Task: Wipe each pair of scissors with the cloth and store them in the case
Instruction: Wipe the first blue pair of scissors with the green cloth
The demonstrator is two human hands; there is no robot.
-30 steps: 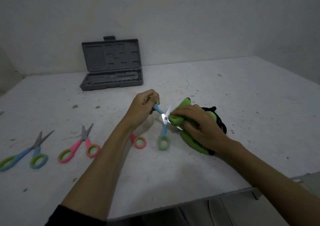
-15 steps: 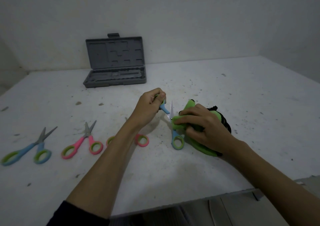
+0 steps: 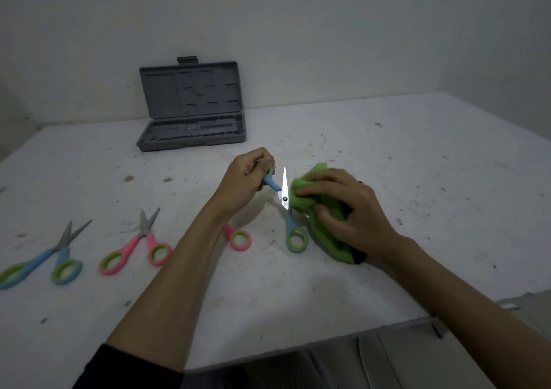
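Head view: the left hand (image 3: pixel 247 177) grips one handle of the opened scissors (image 3: pixel 286 206); the right hand (image 3: pixel 343 209) pinches the green cloth (image 3: pixel 307 188) against them. Spare scissors (image 3: pixel 137 242) lie left of the hands; beyond them, the open case (image 3: pixel 193 111).

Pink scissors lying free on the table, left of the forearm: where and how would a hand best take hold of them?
Probably by the handles. The pink scissors lie flat on the table, blades slightly apart and pointing away, finger loops nearest the person. Coming from above on the near side, a hand could pinch the pink shanks just behind the pivot, or hook a loop, and keep clear of the tips.
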